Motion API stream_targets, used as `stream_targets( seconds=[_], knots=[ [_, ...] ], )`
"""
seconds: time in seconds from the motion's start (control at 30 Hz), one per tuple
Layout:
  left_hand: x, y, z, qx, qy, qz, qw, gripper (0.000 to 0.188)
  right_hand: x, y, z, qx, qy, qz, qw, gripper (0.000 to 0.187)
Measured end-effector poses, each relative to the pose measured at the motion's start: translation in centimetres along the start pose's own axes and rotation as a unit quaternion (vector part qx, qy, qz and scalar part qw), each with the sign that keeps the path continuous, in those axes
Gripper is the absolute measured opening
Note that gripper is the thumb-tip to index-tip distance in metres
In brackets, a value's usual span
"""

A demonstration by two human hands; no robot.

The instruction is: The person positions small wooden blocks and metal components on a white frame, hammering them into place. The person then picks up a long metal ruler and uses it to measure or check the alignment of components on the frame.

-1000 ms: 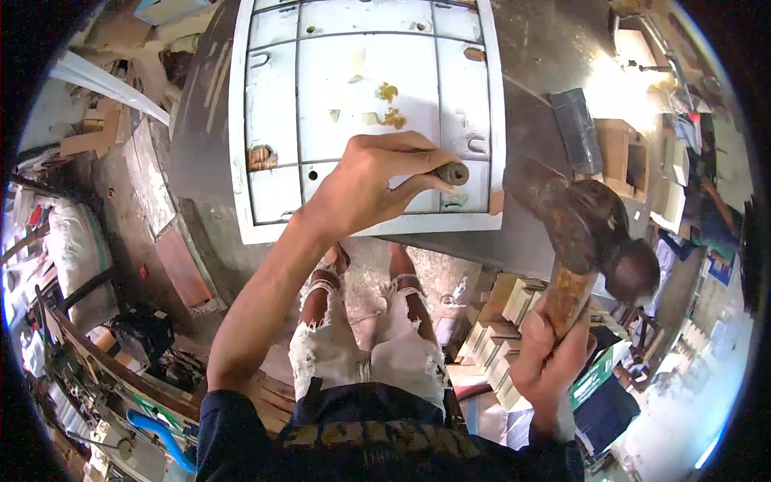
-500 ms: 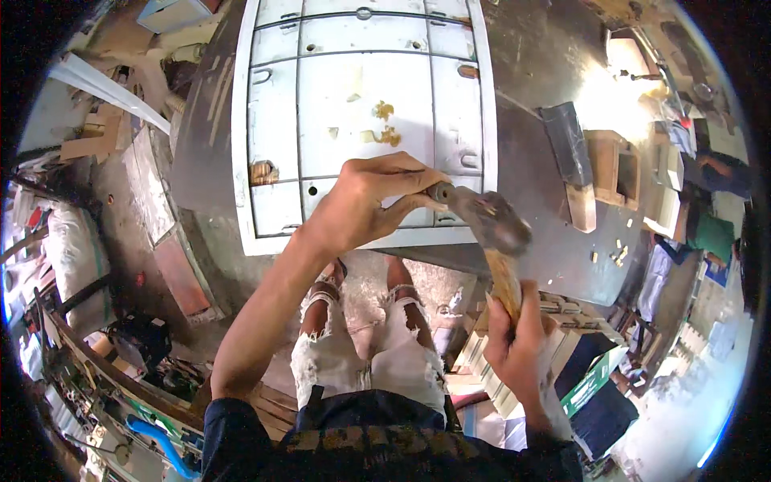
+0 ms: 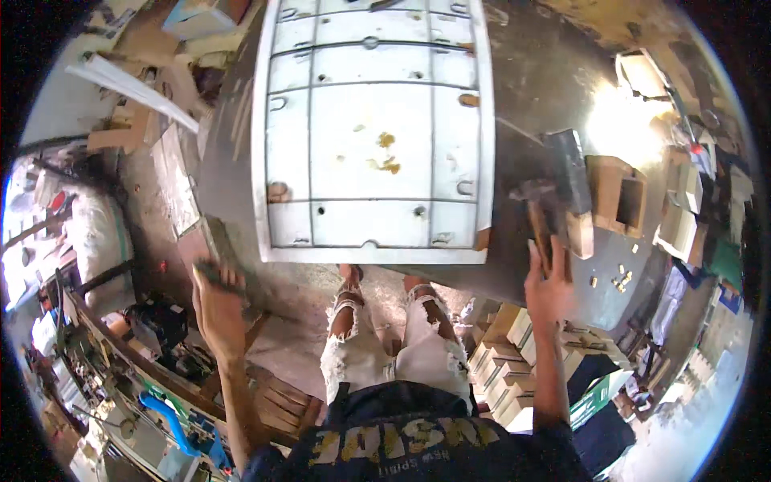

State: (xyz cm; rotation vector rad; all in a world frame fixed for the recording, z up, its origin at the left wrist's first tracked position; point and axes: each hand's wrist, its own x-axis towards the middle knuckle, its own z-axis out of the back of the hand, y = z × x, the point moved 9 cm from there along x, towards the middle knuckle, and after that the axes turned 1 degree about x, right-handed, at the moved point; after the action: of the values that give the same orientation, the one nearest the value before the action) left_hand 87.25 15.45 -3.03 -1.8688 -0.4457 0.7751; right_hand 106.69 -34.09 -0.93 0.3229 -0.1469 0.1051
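Observation:
A hammer [image 3: 540, 215] with a dark head and wooden handle is over the dark tabletop, right of the white panel. My right hand [image 3: 549, 291] has the end of its handle between fairly straight fingers, in a loose grip. Out to the left, beyond the table's near edge, my left hand [image 3: 217, 309] is blurred. Its fingers are closed at a dark, smeared thing [image 3: 222, 278] that I cannot make out. The white framed panel [image 3: 369, 145] lies flat before me, crossed by dark grooves, with brown-yellow stains in the middle and small holes.
A dark-wrapped wooden block [image 3: 572, 185] and an open-fronted wooden box [image 3: 614, 193] stand right of the hammer. Several small pale wood bits [image 3: 622, 279] are scattered near the dark table's [image 3: 514, 281] right edge. Stacked wooden pieces [image 3: 506, 353] are below my right hand.
My left hand has swung from the hammer head down to the far left. My right hand and the hammer have moved right and forward. The panel appears shifted slightly in view.

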Motion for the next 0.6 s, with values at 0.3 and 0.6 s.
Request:
stream_targets(
  seconds=[0.3,0.6],
  knots=[
    [-2.8,6.2,2.6,0.251,-0.150,-0.030,0.956,0.035,3.5,-8.9,8.2,0.085,-0.146,-0.053,0.984,0.021],
    [1.7,8.4,3.8,0.220,-0.195,-0.061,0.954,0.029,12.5,-3.9,23.0,0.104,-0.316,0.021,0.943,0.012]
  ],
)
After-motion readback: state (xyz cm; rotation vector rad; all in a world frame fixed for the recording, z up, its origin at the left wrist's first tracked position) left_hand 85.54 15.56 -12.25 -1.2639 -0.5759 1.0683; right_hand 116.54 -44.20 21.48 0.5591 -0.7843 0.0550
